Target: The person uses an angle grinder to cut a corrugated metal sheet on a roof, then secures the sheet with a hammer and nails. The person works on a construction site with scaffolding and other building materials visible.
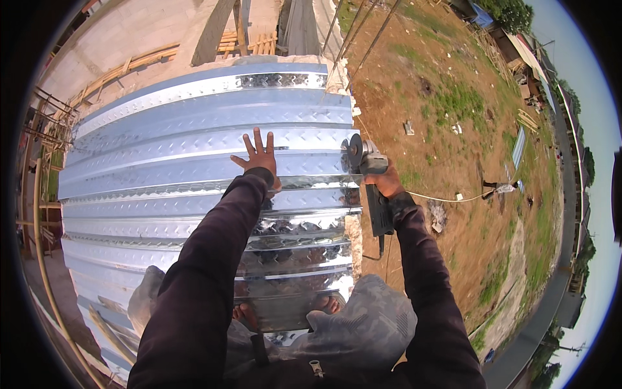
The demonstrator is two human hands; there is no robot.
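My left hand (259,157) reaches forward with spread fingers, resting on or just over the ribbed metal decking sheets (194,148); whether the palm presses down I cannot tell. In my right hand (389,181) is an angle grinder (378,201), gripped around its body. Its round disc (355,153) stands on edge at the right ends of the sheets, touching or very close to the metal. A cord (382,247) hangs from the grinder's rear end. My bare feet (328,303) show on the shiny sheets below.
Past the sheets' right edge, the ground (447,123) lies far below, brown with grass patches. Thin rods (363,42) rise by the far right corner. Concrete columns (212,31) stand ahead. A person (502,187) is down on the ground. Bamboo poles (48,227) line the left side.
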